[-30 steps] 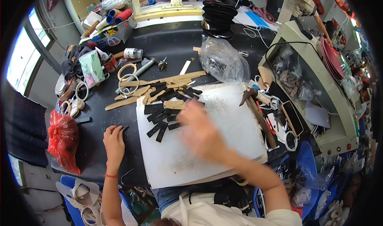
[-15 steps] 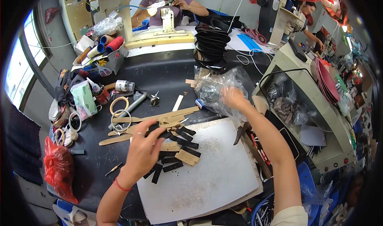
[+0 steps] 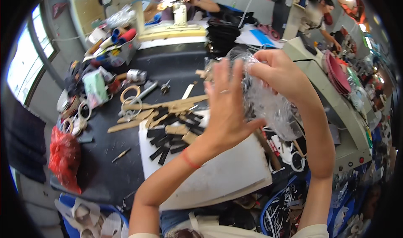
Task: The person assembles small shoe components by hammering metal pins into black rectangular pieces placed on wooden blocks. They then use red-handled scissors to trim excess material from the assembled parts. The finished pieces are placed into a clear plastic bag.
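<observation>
Lifted over the far right of the white board (image 3: 218,171) is a crumpled clear plastic bag (image 3: 275,112). My right hand (image 3: 281,72) pinches its upper part, thumb and fingers bent in. Beside the bag's left side, my left hand (image 3: 226,108) is open with its fingers spread, a ring and a red wrist string showing. It hides part of the bag, so I cannot tell whether it touches. Short black strips (image 3: 158,138) and tan strips (image 3: 178,129) lie heaped on the board's upper left, beyond my left forearm.
A pale sewing machine (image 3: 180,14) stands across the table with a person behind it. Thread spools (image 3: 126,35), tape rings (image 3: 131,94) and a red plastic bag (image 3: 65,158) line the left side. A stack of black pieces (image 3: 222,34) rises at the back; a grey-green machine housing (image 3: 348,133) stands right.
My left hand has left the strips and moved right and up to the plastic bag. My right hand has raised the bag from the table. The view has shifted slightly.
</observation>
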A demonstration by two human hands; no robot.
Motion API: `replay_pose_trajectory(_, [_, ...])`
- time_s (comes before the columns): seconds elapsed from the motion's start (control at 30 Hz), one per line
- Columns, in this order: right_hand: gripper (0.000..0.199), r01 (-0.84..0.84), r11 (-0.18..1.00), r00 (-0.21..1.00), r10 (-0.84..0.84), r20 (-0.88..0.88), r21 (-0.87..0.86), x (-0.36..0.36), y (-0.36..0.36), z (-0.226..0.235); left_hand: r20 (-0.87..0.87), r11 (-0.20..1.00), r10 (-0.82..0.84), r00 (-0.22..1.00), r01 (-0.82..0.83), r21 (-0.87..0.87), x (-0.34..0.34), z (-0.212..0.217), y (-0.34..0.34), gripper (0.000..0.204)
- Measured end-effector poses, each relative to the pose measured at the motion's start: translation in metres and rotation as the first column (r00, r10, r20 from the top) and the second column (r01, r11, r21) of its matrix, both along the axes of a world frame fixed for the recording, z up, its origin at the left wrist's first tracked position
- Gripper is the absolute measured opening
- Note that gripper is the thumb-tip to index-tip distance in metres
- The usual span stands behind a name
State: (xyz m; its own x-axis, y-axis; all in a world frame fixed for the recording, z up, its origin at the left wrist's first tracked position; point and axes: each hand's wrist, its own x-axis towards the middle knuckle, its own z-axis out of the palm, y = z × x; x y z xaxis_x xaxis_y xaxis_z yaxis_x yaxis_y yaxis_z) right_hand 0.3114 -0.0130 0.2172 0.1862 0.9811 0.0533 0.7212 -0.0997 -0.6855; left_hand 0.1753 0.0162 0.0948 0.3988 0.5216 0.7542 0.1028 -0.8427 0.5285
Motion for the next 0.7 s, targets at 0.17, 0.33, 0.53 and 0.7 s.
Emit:
replay_pose_trajectory(0.17, [0.033, 0.211, 0.759, 0.959, -0.038, -0.281, 0.616, -0.023, -0.06, -0.045, 0.452, 0.697, -0.039, 0.891, 0.349, -0.627, -0.023, -0.021, 0.006, 0.032])
replay_pose_trajectory(0.33, [0.036, 0.399, 0.917, 0.383, -0.19, -0.904, -0.024, -0.034, -0.081, -0.168, 0.732, 0.43, 0.215, 0.647, 0.61, -0.665, -0.034, -0.045, -0.04, 0.029])
replay_pose_trajectory(0.53, [0.029, 0.37, 0.836, 0.729, 0.01, -0.685, 0.406, -0.04, -0.073, -0.19, 0.706, 0.494, 0.272, 0.655, 0.534, -0.686, -0.082, -0.071, -0.087, 0.05])
replay_pose_trajectory(0.7, [0.02, 0.27, 0.738, 0.962, -0.186, -0.199, 0.618, -0.042, -0.078, -0.13, 0.637, 0.306, 0.39, 0.665, 0.558, -0.771, -0.121, -0.095, -0.124, 0.08])
